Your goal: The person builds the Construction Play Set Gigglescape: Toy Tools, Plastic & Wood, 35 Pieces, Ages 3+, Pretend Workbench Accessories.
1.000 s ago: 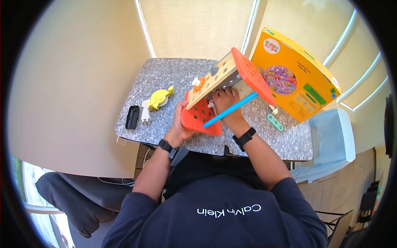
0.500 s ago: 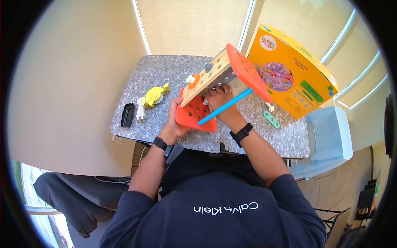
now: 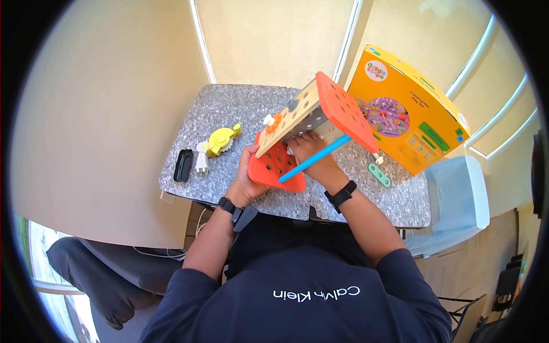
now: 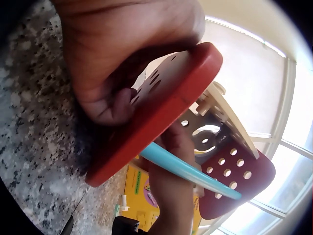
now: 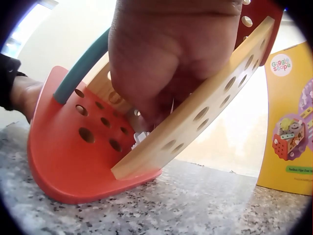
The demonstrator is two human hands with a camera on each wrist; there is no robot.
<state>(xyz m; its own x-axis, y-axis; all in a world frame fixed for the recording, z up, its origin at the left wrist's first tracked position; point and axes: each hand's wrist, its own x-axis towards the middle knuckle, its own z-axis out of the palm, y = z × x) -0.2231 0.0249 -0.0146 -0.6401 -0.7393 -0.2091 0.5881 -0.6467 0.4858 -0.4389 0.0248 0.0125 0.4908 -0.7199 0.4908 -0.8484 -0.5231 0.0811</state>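
A toy toolbox with red perforated end panels (image 3: 349, 108), pale wooden sides (image 3: 291, 117) and a blue rod handle (image 3: 314, 159) stands tilted on the table. My left hand (image 3: 247, 177) grips the near red panel by its edge, thumb on one face and fingers on the other. My right hand (image 3: 311, 157) reaches inside the box under the rod, its fingertips pinching a small white plastic piece (image 5: 140, 139) by the wooden side. On the outside of the other wooden side sits an orange gear (image 3: 274, 122) with a white bolt head (image 3: 267, 119).
On the speckled table (image 3: 229, 106) at left lie a yellow and white toy saw (image 3: 220, 141) and a black tray-like case (image 3: 183, 166). A green holed strip (image 3: 378, 175) lies at right beside a yellow product box (image 3: 412, 114). A blue-lined bin (image 3: 457, 194) stands past the table.
The head view shifts slightly. The toolbox tips a little, and my right hand's fingers move slightly inside it. My left hand keeps its grip on the red panel.
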